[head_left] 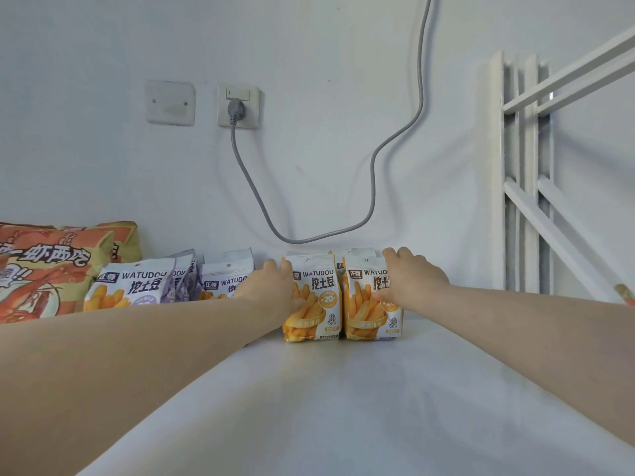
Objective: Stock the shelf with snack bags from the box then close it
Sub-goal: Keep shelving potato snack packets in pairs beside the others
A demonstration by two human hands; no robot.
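Two bare forearms reach in from the lower left and lower right of the frame, over a white shelf (343, 407) that fills the bottom of the view; the left hand (271, 286) rests against the left side of an orange snack bag (318, 304), its grip closed around that bag's edge; the right hand (409, 276) lies over the top right of a second orange snack bag (364, 310), fingers (395, 255) curled on its top; the two bags stand upright, touching side by side, in the middle of the frame; more bags of the same kind stand just behind them, mostly hidden; to the left stand purple snack bags (137, 286) in a row; at the far left edge sits a large shrimp-print bag (44, 269); behind is a white wall with a blank cover plate (170, 103), a socket (238, 106) and a grey cable (378, 159) looping down from it and up to the top of the frame; a white metal frame (515, 166) stands at the right.
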